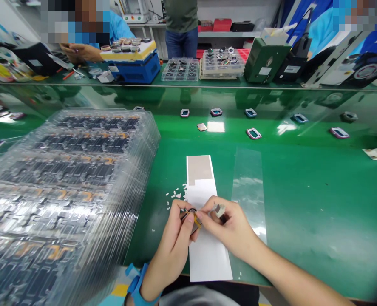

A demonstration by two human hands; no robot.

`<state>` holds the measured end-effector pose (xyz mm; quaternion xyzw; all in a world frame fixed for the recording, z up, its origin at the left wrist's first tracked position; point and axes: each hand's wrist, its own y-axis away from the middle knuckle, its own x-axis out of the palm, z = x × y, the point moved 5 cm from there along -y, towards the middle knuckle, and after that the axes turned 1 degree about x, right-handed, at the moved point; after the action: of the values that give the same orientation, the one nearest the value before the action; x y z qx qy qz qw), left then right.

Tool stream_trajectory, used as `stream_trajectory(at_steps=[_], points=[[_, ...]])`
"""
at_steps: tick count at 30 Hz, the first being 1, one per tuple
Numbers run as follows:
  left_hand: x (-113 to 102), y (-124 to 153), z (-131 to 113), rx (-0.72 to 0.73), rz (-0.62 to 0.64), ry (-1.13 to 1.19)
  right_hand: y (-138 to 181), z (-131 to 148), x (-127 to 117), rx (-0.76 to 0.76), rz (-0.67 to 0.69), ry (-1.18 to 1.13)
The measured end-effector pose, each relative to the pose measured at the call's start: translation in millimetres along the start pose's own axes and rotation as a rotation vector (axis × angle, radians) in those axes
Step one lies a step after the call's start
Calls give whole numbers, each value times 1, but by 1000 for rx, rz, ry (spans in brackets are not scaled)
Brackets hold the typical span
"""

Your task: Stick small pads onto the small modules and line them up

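Observation:
My left hand (174, 238) is closed around a small dark part with an orange flex strip (191, 219), held over the near end of a white paper strip (207, 250). My right hand (231, 225) pinches at the same part with thumb and forefinger, and a small grey piece (220, 209) sits between its fingers. Tiny white scraps (175, 196) lie on the green mat just left of the paper. A clear film strip (248, 187) lies to the right of the paper.
A tall stack of clear plastic trays (63, 182) holding dark parts fills the left. Several small framed parts (253, 134) lie on the green belt (318, 191) beyond. Other people, blue boxes and component trays (180, 70) line the far bench.

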<state>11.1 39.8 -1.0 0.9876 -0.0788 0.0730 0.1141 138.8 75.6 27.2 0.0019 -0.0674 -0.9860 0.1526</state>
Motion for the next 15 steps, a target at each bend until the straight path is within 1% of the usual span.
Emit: stream_trajectory(at_steps=[6, 10, 15], points=[[2, -2, 0, 57, 85, 49, 1, 0, 0, 26, 8, -17], [2, -2, 2, 46, 79, 32, 0, -1, 0, 32, 23, -22], [1, -3, -1, 84, 86, -29, -2, 1, -3, 4, 19, 22]])
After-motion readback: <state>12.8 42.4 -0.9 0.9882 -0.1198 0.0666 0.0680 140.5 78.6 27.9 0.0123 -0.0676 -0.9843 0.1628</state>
